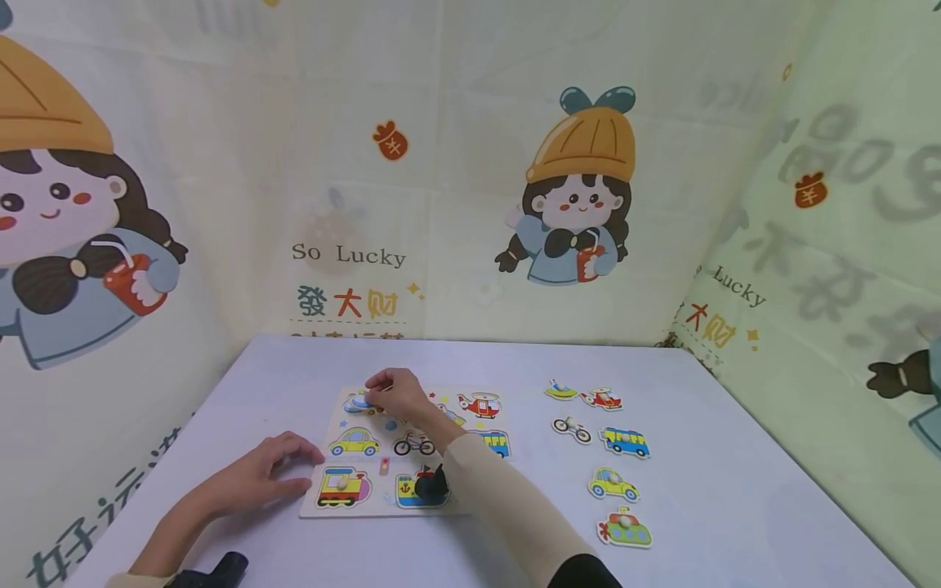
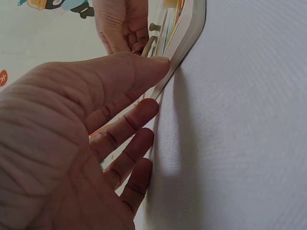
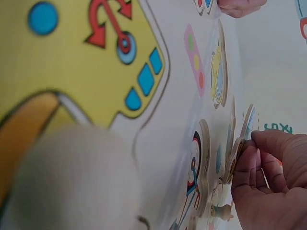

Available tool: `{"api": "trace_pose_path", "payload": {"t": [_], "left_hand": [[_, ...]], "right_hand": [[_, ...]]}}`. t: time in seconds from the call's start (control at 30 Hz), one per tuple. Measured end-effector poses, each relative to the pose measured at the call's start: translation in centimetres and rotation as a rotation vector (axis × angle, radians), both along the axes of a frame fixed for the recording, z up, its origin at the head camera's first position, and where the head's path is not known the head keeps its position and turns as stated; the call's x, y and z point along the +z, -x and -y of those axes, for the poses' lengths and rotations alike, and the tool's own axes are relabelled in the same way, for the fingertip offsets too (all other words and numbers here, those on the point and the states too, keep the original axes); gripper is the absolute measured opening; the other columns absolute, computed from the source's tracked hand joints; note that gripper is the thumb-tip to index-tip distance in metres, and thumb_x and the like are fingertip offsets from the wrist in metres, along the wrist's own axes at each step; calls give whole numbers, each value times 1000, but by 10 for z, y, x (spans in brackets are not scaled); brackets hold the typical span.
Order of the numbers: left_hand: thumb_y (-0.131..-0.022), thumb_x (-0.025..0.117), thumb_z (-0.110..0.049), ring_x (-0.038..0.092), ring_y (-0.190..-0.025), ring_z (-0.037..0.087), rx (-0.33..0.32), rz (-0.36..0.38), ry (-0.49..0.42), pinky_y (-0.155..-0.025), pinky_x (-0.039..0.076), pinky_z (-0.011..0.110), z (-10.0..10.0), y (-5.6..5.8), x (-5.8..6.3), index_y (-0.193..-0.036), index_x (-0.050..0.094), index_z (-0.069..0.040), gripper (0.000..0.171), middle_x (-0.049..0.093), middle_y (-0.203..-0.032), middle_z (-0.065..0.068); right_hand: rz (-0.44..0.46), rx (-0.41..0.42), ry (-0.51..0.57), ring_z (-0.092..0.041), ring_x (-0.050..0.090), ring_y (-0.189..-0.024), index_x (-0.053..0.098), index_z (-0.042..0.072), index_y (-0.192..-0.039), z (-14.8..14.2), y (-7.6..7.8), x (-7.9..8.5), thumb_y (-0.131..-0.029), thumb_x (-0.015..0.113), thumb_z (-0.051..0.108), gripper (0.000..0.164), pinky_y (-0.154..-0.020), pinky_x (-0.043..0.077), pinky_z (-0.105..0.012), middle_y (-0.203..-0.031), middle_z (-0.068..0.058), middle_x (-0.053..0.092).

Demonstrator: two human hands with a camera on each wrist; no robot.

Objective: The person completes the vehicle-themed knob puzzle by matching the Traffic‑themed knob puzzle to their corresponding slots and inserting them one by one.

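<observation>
A wooden vehicle puzzle board [image 1: 312,508] lies on the table in front of me. Over its far left slot, my right hand [image 1: 403,398] pinches a thin knobbed puzzle piece [image 3: 249,122], tilted on edge in the right wrist view; its picture is mostly hidden by the fingers. My left hand [image 1: 266,474] is at the board's left edge, thumb and fingers loosely spread, and the left wrist view has the thumb tip against the rim. A train piece [image 1: 341,487] and a ship piece [image 1: 412,490] sit in the near row.
Right of the board lie several loose pieces: a helicopter [image 1: 603,398], a bicycle [image 1: 571,429], a bus [image 1: 625,442], a car [image 1: 613,484], a submarine [image 1: 625,531] and a small green-yellow piece [image 1: 561,391]. A printed cloth wall [image 1: 456,204] stands behind the table.
</observation>
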State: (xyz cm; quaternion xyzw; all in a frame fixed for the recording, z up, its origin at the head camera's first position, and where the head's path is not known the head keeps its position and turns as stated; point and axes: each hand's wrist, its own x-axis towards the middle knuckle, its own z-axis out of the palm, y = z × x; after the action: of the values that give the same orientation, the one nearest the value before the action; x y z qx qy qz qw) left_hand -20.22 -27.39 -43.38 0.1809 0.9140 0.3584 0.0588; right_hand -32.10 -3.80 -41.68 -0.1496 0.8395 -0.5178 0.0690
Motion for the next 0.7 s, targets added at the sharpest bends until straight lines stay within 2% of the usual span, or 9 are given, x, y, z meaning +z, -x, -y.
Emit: {"api": "trace_pose_path", "payload": {"t": [0.37, 0.53, 0.7], "left_hand": [[-88, 81, -30, 52, -117, 27, -29, -39, 31, -104, 45, 58, 2, 2, 0, -116, 67, -18, 34, 63, -120, -3], [-87, 81, -27, 52, -118, 31, -31, -22, 2, -105, 42, 65, 3, 2, -1, -116, 67, -16, 34, 63, -121, 0], [-87, 81, -27, 51, -119, 32, -30, -5, -9, -105, 41, 66, 3, 1, -1, -116, 67, -15, 35, 63, -120, 0]], "right_hand": [[-52, -16, -89, -8, 57, -77, 71, 6, -105, 12, 3, -1, -94, 72, 11, 12, -69, 49, -20, -87, 3, 64], [-58, -33, -114, -8, 56, -75, 71, 5, -103, 17, 2, 1, -94, 73, 9, 10, -67, 48, -19, -86, 2, 63], [-54, -36, -136, -8, 55, -75, 71, 5, -102, 21, -1, 5, -93, 73, 8, 10, -68, 48, -19, -86, 1, 63]]}}
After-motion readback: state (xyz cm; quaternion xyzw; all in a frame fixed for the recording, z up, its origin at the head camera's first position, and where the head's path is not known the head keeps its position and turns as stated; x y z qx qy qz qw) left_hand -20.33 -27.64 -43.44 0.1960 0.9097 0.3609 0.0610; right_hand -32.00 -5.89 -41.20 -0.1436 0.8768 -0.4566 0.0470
